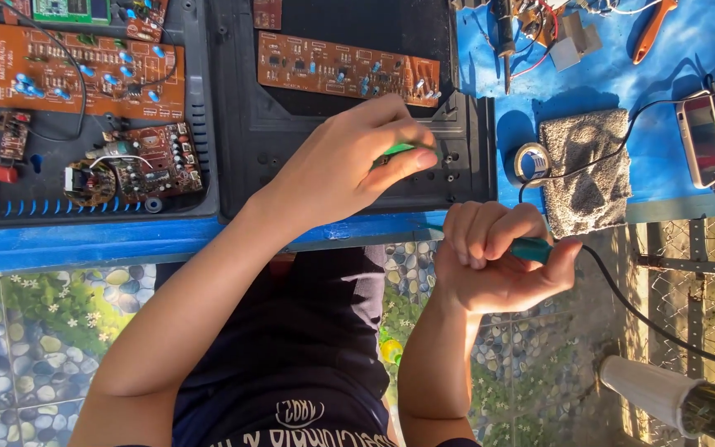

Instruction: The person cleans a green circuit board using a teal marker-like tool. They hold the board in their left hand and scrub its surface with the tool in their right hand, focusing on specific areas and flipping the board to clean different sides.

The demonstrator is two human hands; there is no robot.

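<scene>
While left hand (349, 170) is pinching small green part (399, 150) between closed fingertips over black tray (324, 178) at bench (84, 244) front edge, right hand (498, 261) is gripping teal-handled corded tool (531, 248), fist closed, just past that edge. Tool tip hidden. Brown circuit board (345, 68) lying at tray's back. Judging: work on green part under way, tool not yet touching it.
</scene>
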